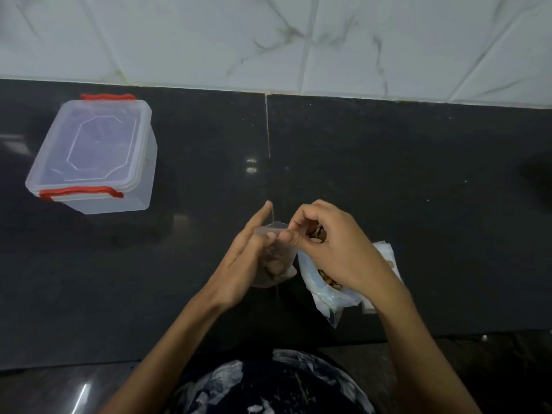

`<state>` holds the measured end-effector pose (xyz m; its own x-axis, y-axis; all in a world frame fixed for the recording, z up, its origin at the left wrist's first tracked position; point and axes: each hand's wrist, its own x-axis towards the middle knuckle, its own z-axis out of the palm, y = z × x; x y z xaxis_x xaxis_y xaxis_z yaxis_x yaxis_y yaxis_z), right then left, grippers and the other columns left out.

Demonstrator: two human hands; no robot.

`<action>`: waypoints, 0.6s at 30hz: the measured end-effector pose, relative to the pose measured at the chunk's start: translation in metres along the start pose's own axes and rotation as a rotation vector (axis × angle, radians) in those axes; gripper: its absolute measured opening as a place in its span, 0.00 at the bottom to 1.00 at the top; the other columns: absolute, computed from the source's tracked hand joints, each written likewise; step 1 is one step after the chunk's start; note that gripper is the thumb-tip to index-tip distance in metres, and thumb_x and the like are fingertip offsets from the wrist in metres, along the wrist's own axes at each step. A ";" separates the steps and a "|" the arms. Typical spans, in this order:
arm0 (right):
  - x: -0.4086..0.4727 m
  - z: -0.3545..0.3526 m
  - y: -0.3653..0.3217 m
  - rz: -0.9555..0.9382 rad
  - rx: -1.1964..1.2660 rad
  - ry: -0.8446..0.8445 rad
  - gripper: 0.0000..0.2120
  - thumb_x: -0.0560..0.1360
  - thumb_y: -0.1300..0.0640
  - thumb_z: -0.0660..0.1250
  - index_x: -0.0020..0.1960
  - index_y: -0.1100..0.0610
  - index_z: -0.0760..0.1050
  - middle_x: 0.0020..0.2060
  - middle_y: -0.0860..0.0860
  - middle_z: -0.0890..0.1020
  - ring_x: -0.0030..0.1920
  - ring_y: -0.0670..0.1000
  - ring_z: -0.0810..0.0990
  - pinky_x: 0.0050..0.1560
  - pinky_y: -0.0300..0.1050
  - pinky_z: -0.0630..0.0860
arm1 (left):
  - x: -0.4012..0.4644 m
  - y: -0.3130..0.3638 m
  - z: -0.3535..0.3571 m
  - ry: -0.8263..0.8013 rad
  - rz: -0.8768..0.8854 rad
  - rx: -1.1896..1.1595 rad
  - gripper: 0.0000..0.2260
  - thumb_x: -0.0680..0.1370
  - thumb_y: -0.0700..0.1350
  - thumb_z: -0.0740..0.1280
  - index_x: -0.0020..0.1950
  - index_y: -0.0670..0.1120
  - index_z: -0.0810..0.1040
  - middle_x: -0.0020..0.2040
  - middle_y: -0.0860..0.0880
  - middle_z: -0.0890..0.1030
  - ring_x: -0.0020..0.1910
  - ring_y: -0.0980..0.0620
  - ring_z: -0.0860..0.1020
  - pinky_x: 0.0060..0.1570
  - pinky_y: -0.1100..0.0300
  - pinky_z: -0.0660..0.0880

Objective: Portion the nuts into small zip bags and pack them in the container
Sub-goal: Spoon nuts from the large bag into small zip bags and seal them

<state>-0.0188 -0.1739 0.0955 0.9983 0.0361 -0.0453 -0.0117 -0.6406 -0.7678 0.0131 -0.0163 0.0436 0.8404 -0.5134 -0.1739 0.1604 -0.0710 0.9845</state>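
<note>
A small zip bag [276, 258] is held upright above a dark polished stone surface [388, 174], its mouth kept open by the left hand [248, 264], whose thumb and lower fingers are curled round the clear plastic while the forefinger points straight up. A few nuts can be made out through the bag's lower half. Just beside it, the right hand [331, 249] is cupped, fingers curled, around a small clutch of nuts [317, 234], the fingertips brought to the rim of the bag's mouth. Below that hand, a larger clear plastic bag of nuts [324, 289] lies open on the surface, with a stack of flat empty zip bags [386, 249] partly hidden behind the wrist (how many cannot be told). Well apart, at the far left of the surface, a translucent plastic container [89, 153] with red clip handles is seen with its lid on. White marbled wall tiles [268, 40] run behind the surface, and a dark patterned garment [268, 383] fills the lower edge of the view.
</note>
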 end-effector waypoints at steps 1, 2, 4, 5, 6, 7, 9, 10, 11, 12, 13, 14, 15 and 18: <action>0.003 -0.001 -0.003 -0.011 -0.004 -0.002 0.12 0.69 0.39 0.65 0.40 0.47 0.74 0.38 0.43 0.74 0.41 0.40 0.74 0.41 0.31 0.70 | 0.001 -0.002 -0.003 -0.020 -0.026 -0.053 0.22 0.74 0.58 0.59 0.68 0.61 0.66 0.66 0.63 0.72 0.68 0.60 0.69 0.65 0.62 0.68; 0.007 -0.001 -0.005 -0.022 0.016 -0.003 0.11 0.69 0.41 0.66 0.40 0.48 0.74 0.36 0.43 0.74 0.39 0.40 0.74 0.40 0.31 0.70 | 0.002 -0.003 -0.007 -0.032 -0.061 -0.133 0.21 0.72 0.59 0.59 0.65 0.62 0.68 0.67 0.55 0.73 0.68 0.54 0.70 0.67 0.53 0.68; 0.014 0.002 -0.009 -0.037 0.118 0.006 0.09 0.72 0.47 0.68 0.39 0.52 0.74 0.32 0.44 0.74 0.34 0.39 0.73 0.36 0.29 0.70 | 0.000 -0.004 -0.011 -0.049 -0.078 -0.244 0.16 0.76 0.57 0.60 0.62 0.55 0.75 0.60 0.49 0.80 0.61 0.49 0.77 0.59 0.48 0.74; 0.018 0.004 -0.011 -0.036 0.175 0.018 0.08 0.73 0.49 0.68 0.40 0.54 0.75 0.30 0.45 0.74 0.32 0.40 0.73 0.34 0.29 0.70 | -0.003 -0.001 -0.012 -0.035 -0.054 -0.225 0.14 0.78 0.53 0.61 0.59 0.49 0.78 0.56 0.46 0.82 0.56 0.47 0.80 0.54 0.50 0.77; 0.022 0.006 -0.012 -0.032 0.223 0.030 0.08 0.73 0.51 0.68 0.41 0.55 0.75 0.31 0.46 0.74 0.32 0.41 0.74 0.34 0.30 0.71 | -0.005 0.000 -0.013 -0.007 -0.020 -0.208 0.13 0.80 0.49 0.61 0.56 0.43 0.79 0.52 0.43 0.83 0.52 0.46 0.81 0.50 0.52 0.79; 0.025 0.008 -0.012 -0.019 0.266 0.033 0.07 0.73 0.52 0.68 0.44 0.55 0.76 0.33 0.49 0.76 0.34 0.43 0.76 0.35 0.32 0.73 | -0.007 0.001 -0.014 0.036 0.016 -0.190 0.13 0.79 0.47 0.60 0.53 0.40 0.79 0.48 0.42 0.83 0.47 0.47 0.82 0.46 0.55 0.80; 0.028 0.011 -0.009 0.051 0.372 -0.002 0.09 0.73 0.52 0.68 0.51 0.53 0.76 0.41 0.52 0.80 0.41 0.46 0.80 0.41 0.35 0.77 | -0.009 0.000 -0.018 0.111 0.058 -0.184 0.11 0.77 0.45 0.60 0.48 0.40 0.79 0.41 0.44 0.84 0.40 0.50 0.82 0.39 0.59 0.79; 0.029 0.013 -0.006 0.106 0.435 -0.025 0.12 0.73 0.53 0.68 0.55 0.51 0.75 0.44 0.52 0.80 0.44 0.45 0.81 0.42 0.34 0.77 | -0.010 0.000 -0.021 0.136 0.069 -0.190 0.11 0.76 0.45 0.61 0.49 0.41 0.79 0.41 0.45 0.84 0.40 0.50 0.83 0.38 0.60 0.79; 0.030 0.015 -0.004 0.160 0.502 -0.037 0.13 0.73 0.55 0.69 0.58 0.51 0.75 0.47 0.51 0.81 0.45 0.44 0.82 0.43 0.34 0.77 | -0.010 0.000 -0.024 0.152 0.077 -0.193 0.11 0.76 0.44 0.61 0.51 0.41 0.79 0.43 0.45 0.84 0.42 0.50 0.83 0.39 0.59 0.79; 0.030 0.018 -0.003 0.209 0.568 -0.029 0.13 0.73 0.57 0.69 0.58 0.52 0.76 0.48 0.52 0.81 0.46 0.44 0.82 0.43 0.34 0.78 | -0.011 0.001 -0.028 0.171 0.080 -0.189 0.11 0.76 0.45 0.61 0.54 0.42 0.78 0.46 0.45 0.84 0.44 0.49 0.83 0.41 0.58 0.80; 0.030 0.022 -0.003 0.248 0.627 -0.004 0.12 0.73 0.59 0.69 0.56 0.54 0.77 0.48 0.52 0.82 0.47 0.45 0.83 0.44 0.36 0.78 | -0.012 0.001 -0.031 0.183 0.083 -0.187 0.12 0.76 0.45 0.62 0.57 0.43 0.77 0.48 0.45 0.84 0.46 0.48 0.83 0.42 0.56 0.80; 0.030 0.027 -0.004 0.274 0.668 0.025 0.10 0.74 0.61 0.69 0.54 0.54 0.78 0.47 0.52 0.83 0.47 0.45 0.83 0.44 0.37 0.79 | -0.013 0.001 -0.035 0.183 0.084 -0.186 0.12 0.76 0.45 0.64 0.58 0.44 0.76 0.49 0.45 0.84 0.47 0.47 0.83 0.43 0.55 0.81; 0.030 0.032 -0.005 0.287 0.684 0.051 0.08 0.74 0.61 0.69 0.52 0.54 0.79 0.47 0.53 0.83 0.47 0.46 0.83 0.46 0.39 0.80 | -0.014 0.002 -0.039 0.173 0.080 -0.188 0.13 0.76 0.47 0.66 0.58 0.45 0.76 0.50 0.46 0.83 0.48 0.47 0.83 0.44 0.54 0.81; 0.029 0.046 -0.012 0.263 0.662 0.073 0.09 0.75 0.62 0.67 0.52 0.50 0.78 0.47 0.51 0.82 0.48 0.46 0.82 0.49 0.42 0.80 | -0.014 0.008 -0.050 0.174 0.084 -0.174 0.16 0.70 0.50 0.72 0.54 0.44 0.78 0.50 0.47 0.83 0.49 0.48 0.82 0.43 0.58 0.80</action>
<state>0.0080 -0.1299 0.0743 0.9587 -0.1216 -0.2570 -0.2613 -0.0200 -0.9651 0.0281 0.0333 0.0524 0.9286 -0.3551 -0.1077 0.1600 0.1214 0.9796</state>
